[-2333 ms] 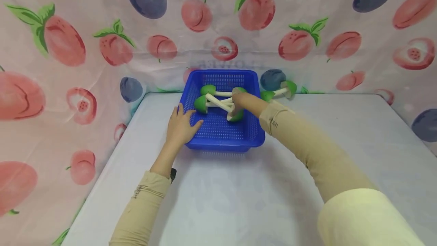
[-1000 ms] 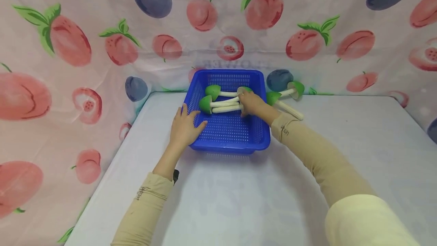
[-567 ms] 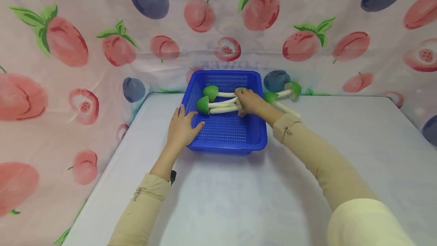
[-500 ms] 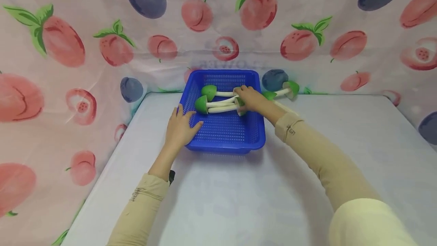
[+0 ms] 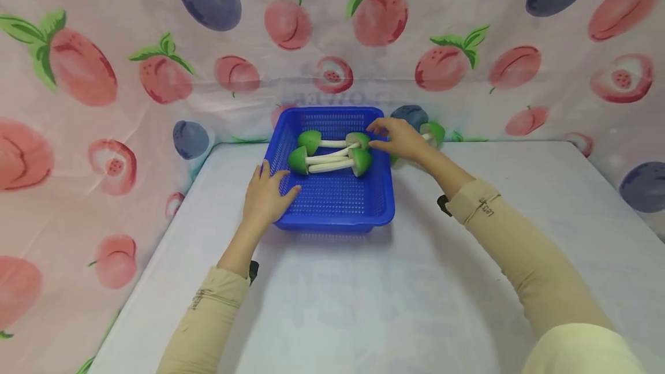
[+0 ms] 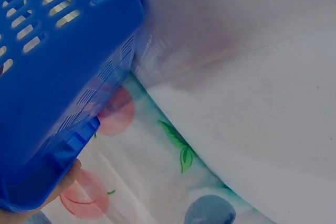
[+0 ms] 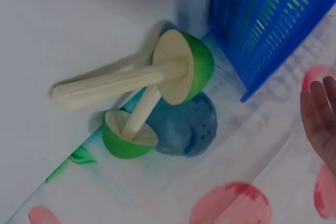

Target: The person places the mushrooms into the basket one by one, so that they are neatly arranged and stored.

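Note:
Inside a blue perforated plastic basket (image 5: 332, 227) lie several toy mushrooms with green half-round caps and long whitish stems, among them one mushroom (image 5: 298, 160) on the left and another mushroom (image 5: 362, 161) on the right. The left hand (image 5: 266, 196) rests on the basket's left rim, thumb and index finger spread over the inside. In the left wrist view a fingertip (image 6: 73, 171) shows at the rim. Above the right rim hovers the right hand (image 5: 402, 140), fingers loosely bent and holding nothing. Two mushrooms lie outside, one mushroom (image 7: 199, 69) across the other mushroom (image 7: 128, 137).
The basket stands on a white-covered table (image 5: 332, 299), near its back edge. Behind and to the left hangs a fruit-patterned cloth (image 5: 332, 27). The outside mushrooms lie right of the basket against this cloth, partly behind the right hand in the head view.
Inside the basket, a mushroom that lay slanted now lies alongside another. The right hand has let go of the mushrooms and moved up and right to above the rim. The left hand stays at the left rim.

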`<state>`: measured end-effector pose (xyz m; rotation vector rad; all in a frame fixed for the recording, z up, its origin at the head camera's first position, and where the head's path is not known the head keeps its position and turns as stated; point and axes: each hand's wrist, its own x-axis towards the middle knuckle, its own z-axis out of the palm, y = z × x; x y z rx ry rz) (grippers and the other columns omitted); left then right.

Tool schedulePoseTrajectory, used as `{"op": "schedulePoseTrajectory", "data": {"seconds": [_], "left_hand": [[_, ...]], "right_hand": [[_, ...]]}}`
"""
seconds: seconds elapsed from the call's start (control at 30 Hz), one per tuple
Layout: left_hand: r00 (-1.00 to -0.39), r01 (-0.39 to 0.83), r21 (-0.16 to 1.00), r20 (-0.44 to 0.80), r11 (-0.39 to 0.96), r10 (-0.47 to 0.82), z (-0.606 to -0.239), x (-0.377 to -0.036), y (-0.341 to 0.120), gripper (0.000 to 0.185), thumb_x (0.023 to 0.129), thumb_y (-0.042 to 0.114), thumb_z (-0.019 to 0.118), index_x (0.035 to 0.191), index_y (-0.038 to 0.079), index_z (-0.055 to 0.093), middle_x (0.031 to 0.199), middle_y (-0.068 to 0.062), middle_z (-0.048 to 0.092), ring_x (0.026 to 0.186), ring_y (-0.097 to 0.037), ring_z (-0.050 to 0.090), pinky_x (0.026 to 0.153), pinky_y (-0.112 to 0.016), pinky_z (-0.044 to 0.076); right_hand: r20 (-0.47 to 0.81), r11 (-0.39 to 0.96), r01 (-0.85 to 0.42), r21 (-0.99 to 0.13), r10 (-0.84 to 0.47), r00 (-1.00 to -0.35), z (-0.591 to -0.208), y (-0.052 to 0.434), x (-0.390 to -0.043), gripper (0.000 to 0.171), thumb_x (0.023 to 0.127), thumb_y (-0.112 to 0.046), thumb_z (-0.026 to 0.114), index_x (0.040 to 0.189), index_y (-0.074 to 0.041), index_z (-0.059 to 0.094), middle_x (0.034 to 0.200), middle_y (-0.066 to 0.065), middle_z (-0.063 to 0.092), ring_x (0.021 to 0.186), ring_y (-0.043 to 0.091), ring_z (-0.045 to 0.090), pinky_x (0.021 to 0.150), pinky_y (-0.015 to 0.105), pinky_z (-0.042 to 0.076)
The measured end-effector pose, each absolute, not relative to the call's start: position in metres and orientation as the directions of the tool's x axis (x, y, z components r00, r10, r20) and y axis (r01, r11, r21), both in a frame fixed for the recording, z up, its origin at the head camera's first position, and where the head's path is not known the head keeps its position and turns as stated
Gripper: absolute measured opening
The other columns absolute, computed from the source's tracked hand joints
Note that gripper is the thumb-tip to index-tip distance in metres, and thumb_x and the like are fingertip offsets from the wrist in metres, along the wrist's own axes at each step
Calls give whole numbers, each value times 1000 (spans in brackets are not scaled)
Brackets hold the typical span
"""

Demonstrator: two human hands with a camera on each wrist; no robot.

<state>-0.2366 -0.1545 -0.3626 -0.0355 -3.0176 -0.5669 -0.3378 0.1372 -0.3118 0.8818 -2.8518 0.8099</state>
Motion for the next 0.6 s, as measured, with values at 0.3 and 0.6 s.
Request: {"op": "schedulePoseTrajectory", "data": {"seconds": [0.3,0.6], "left_hand": [[-996,56,367,84,928,27,-366,-239,-152,56,92,45,53,135,9,51,153,-29,18,142,-47,15,114,-58,19],[-997,27,373,77,927,-2,-364,-236,-155,56,92,44,53,136,9,50,153,-29,16,142,-47,13,114,-59,18]], "right_hand": [[201,727,-419,-544,-372,-906,-329,185,-336,36,92,-15,59,119,9,54,113,31,60,101,42,59,89,51,48],[136,801,-294,-522,-262,-955,-365,207,-350,43,91,-16,58,120,14,49,113,36,55,105,47,55,91,55,44]]}}
